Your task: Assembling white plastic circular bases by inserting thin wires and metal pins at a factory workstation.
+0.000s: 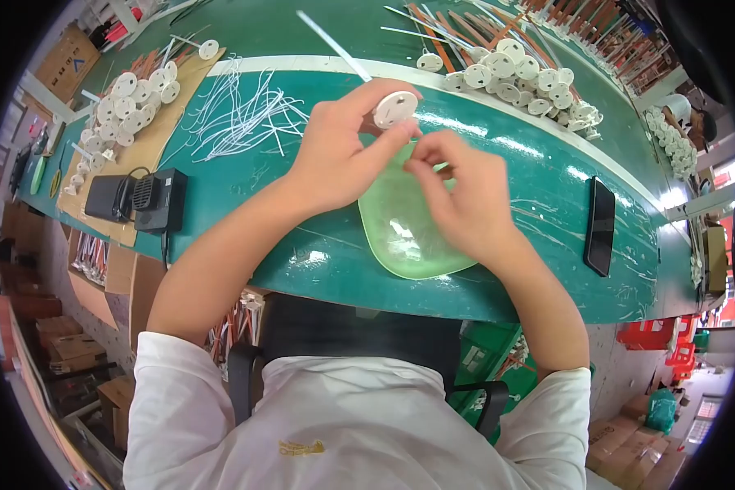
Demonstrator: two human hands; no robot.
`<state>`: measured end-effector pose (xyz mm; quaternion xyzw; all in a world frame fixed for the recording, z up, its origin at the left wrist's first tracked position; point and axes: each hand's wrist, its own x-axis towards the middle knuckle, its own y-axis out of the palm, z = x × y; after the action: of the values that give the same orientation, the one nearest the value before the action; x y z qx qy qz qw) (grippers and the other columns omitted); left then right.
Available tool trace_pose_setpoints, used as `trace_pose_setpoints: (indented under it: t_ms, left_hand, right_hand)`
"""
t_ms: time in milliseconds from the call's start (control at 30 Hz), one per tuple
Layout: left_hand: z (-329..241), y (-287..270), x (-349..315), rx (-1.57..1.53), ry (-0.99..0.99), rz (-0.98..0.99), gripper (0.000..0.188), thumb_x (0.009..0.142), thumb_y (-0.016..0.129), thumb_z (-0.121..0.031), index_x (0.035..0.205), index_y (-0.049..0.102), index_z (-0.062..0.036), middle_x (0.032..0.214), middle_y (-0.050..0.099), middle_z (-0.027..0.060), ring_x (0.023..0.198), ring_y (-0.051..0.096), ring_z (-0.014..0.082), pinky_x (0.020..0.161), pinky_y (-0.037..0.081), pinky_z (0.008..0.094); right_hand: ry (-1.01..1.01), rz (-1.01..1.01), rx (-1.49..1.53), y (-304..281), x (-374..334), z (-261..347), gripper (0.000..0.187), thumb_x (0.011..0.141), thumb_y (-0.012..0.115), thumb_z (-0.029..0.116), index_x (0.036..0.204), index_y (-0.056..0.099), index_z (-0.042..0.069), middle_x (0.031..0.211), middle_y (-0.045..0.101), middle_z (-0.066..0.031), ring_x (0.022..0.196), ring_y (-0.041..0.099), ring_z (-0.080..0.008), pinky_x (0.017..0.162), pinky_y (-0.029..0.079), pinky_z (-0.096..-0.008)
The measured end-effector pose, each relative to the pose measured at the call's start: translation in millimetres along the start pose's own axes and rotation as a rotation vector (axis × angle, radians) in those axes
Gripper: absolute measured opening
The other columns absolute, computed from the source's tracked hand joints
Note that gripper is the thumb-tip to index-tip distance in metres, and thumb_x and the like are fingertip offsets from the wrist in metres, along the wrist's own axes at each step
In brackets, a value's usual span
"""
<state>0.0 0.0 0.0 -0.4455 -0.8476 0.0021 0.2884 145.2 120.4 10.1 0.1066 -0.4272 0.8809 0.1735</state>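
My left hand [339, 147] is closed round a thin rod with a white round disc [396, 109] at its near end; the disc faces up between thumb and fingers. The pale rod [331, 42] sticks out beyond the hand toward the far left. Just right of the disc, my right hand [465, 192] has thumb and fingers pinched together. Whatever is in that pinch is hidden or too small to make out. Under both hands sits a translucent light green tray [416, 265] on the green table [302, 269].
A bundle of thin white wires [237, 114] lies left. Disc-ended rods [531, 77] are heaped at the far right, others [126, 106] at the far left on cardboard. A black phone [600, 227] rests at right, a black boxy device [159, 200] at left.
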Motion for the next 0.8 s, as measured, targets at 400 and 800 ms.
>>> trace_pose_setpoints:
  t_ms: [400,800]
  left_hand:
    - [-12,1,-3,-0.148,0.004,0.025,0.037,0.083,0.074,0.001,0.118,0.060,-0.0023,0.097,0.068,0.0054,0.092,0.068,0.0121,0.090,0.054,0.0292]
    - [-13,4,-5,-0.229,0.048,-0.064,0.035,0.083,0.072,0.005,0.116,0.061,-0.0012,0.103,0.064,0.0047,0.094,0.067,0.0122,0.090,0.053,0.0277]
  right_hand:
    - [-0.062,-0.262,0.182,-18,-1,0,0.011,0.088,0.066,-0.002,0.100,0.068,-0.002,0.092,0.071,-0.0073,0.082,0.067,-0.0115,0.073,0.058,-0.0278]
    - [0.105,-0.217,0.379,-18,-2,3,0.011,0.091,0.069,0.004,0.098,0.070,-0.004,0.089,0.071,-0.0074,0.076,0.070,-0.0127,0.066,0.056,-0.0241]
